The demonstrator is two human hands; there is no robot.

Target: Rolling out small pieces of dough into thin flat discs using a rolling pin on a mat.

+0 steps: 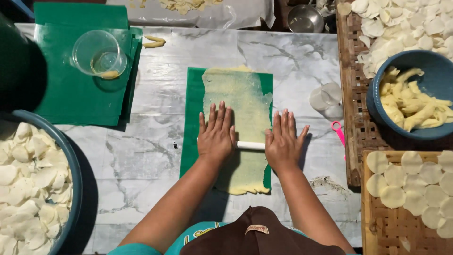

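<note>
My left hand and my right hand lie flat, fingers spread, on a thin white rolling pin that runs crosswise under both palms. The pin rests on a long strip of pale yellow dough, rolled thin over a green plastic sheet on the marble table. The dough's thicker lower end sticks out past the sheet near my body.
A blue bowl of yellow dough pieces sits right, beside woven trays holding round white discs. A basin of white discs stands left. A clear plastic cup rests on stacked green sheets. Pink tool and clear cups lie right.
</note>
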